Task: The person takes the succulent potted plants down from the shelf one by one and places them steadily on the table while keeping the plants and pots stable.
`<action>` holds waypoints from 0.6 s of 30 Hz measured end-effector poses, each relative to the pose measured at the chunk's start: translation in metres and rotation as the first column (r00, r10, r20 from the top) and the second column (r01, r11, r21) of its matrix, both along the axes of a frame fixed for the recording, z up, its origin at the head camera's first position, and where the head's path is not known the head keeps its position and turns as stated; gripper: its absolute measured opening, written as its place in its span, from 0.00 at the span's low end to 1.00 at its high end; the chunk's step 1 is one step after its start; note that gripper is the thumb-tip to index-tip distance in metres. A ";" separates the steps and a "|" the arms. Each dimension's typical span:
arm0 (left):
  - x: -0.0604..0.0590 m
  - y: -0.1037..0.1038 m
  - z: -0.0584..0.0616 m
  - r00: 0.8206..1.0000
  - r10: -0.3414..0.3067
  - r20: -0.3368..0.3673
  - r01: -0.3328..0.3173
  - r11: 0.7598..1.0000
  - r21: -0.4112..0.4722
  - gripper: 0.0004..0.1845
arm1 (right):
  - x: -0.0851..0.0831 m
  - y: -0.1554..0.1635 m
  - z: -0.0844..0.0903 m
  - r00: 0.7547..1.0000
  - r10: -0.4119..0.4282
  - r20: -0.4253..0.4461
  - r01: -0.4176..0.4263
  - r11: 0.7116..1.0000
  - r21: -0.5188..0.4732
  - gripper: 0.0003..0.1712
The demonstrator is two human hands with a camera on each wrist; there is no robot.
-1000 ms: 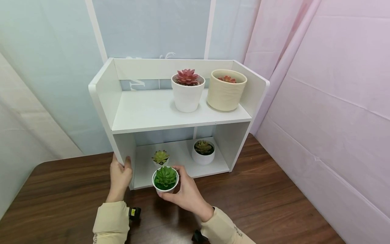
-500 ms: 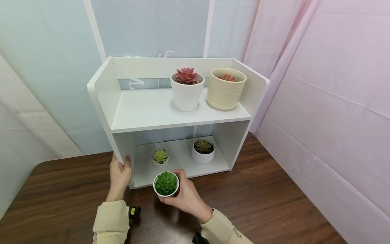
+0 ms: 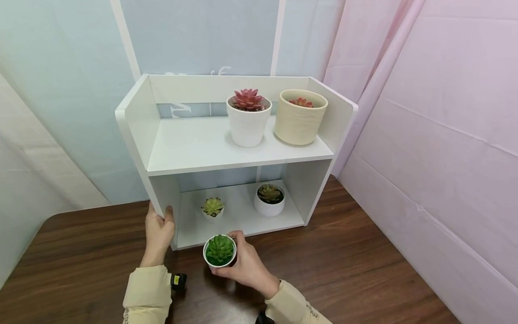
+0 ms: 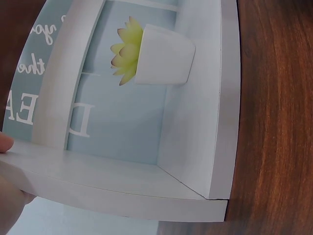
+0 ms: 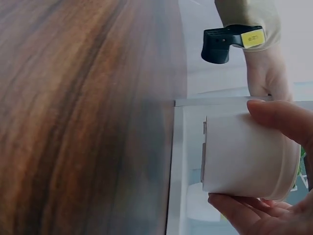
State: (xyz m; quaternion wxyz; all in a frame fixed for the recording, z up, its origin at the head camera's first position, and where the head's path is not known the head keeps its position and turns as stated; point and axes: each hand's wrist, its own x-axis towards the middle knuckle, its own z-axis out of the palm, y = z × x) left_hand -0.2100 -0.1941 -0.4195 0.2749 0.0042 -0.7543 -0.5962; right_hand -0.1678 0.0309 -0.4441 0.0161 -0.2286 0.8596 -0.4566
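Right hand (image 3: 247,265) held small white pot (image 3: 220,251) with green succulent, fingers (image 5: 276,115) curled round pot wall, thumb beneath. Pot sat just in front of shelf unit (image 3: 162,148), above bench (image 3: 364,270). Left hand (image 3: 158,234) gripped shelf unit's left front edge, fingers wrapped behind panel, thumb on front. Two small pots stood on lower shelf.

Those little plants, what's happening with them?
A person's right hand holds a small white pot with a green succulent just in front of the white shelf, over the wooden table. Their left hand grips the shelf's left side panel. Two small potted succulents sit on the bottom level, and a white pot and a cream pot stand on top.
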 end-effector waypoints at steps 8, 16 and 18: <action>0.000 0.000 -0.001 1.000 -0.007 0.009 0.007 1.000 0.007 0.26 | 0.000 0.001 -0.011 0.999 0.017 0.028 -0.018 0.999 0.044 0.43; -0.001 0.000 -0.001 1.000 -0.005 0.004 0.005 1.000 0.009 0.26 | 0.001 0.000 -0.019 0.999 0.030 0.013 -0.030 0.998 0.048 0.43; -0.001 0.000 -0.001 1.000 -0.005 0.002 0.005 1.000 0.009 0.26 | 0.000 0.000 -0.020 0.999 0.029 0.016 -0.030 0.998 0.051 0.42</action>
